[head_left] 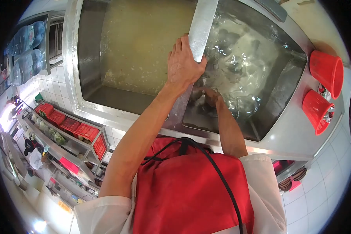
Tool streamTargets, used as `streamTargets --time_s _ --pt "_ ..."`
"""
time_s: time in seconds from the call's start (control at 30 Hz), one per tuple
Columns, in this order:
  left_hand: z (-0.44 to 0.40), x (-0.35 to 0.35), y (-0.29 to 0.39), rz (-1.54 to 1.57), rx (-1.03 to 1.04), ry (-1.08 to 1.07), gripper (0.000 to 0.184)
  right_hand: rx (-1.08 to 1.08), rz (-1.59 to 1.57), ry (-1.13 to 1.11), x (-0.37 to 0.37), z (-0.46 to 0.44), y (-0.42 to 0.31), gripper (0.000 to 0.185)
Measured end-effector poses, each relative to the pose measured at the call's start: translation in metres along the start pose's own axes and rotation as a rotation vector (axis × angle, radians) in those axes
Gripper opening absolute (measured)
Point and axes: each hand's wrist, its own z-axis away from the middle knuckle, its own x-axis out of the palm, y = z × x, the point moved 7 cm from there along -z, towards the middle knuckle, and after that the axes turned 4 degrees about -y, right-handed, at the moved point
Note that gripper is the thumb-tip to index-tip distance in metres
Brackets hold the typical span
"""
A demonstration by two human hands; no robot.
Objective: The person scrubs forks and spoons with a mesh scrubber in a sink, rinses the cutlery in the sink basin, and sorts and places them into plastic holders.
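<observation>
A steel double sink [72, 87] holds water in both basins. My left hand [184, 64] is wrapped round a flat metal bar [203, 25] that lies along the divider between the basins. In the right basin, my right hand [206, 96] is partly under the rippling water [238, 58], near the divider. Its fingers are blurred by the water, and whether they hold anything cannot be made out. Pale and dark shapes show under the surface there. The left basin holds cloudy, yellowish water [144, 46] with small bits floating in it.
Two red baskets [327, 72] stand on the right ledge, the nearer one with metal utensils. A dark-edged object [270, 8] lies at the basin's far rim. To the left are a shelf with red crates [70, 124] and a rack of large bottles [27, 52].
</observation>
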Motion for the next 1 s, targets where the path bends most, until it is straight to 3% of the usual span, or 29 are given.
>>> streamTargets --time_s 0.13,0.23,0.33,0.4,0.5,0.63,0.8,0.9,0.93,1.0 --pt "0.003 -0.001 0.001 0.004 0.004 0.006 0.066 0.077 -0.197 0.133 -0.005 -0.021 0.015 0.072" --pt "-0.001 -0.001 0.003 -0.013 0.001 -0.001 0.067 -0.089 -0.194 0.175 -0.013 -0.017 -0.018 0.068" --pt "0.002 -0.003 0.002 -0.032 -0.018 0.008 0.068 0.189 -0.283 -0.052 0.003 -0.013 -0.006 0.055" --pt "0.001 -0.003 0.002 -0.025 -0.020 -0.008 0.068 -0.081 -0.305 -0.045 0.014 -0.010 -0.021 0.037" --pt "0.002 -0.002 0.002 -0.022 0.000 0.009 0.068 -0.200 -0.294 -0.138 0.020 0.000 -0.036 0.024" --pt "0.003 -0.005 0.005 -0.002 0.003 0.027 0.067 -0.014 -0.189 0.059 0.016 0.034 -0.040 0.021" --pt "0.003 -0.008 0.005 -0.023 -0.053 -0.017 0.067 -0.347 -0.275 0.164 0.014 0.080 -0.059 0.024" --pt "0.006 -0.013 0.006 -0.029 -0.055 -0.014 0.068 -0.338 -0.303 0.215 0.002 0.106 -0.053 0.029" --pt "0.006 -0.015 0.007 -0.016 -0.029 0.029 0.068 -0.288 -0.355 0.192 0.000 0.113 -0.050 0.030" --pt "0.013 -0.022 0.012 -0.103 0.086 0.191 0.066 -0.442 -0.286 0.358 -0.007 0.145 -0.063 0.027"
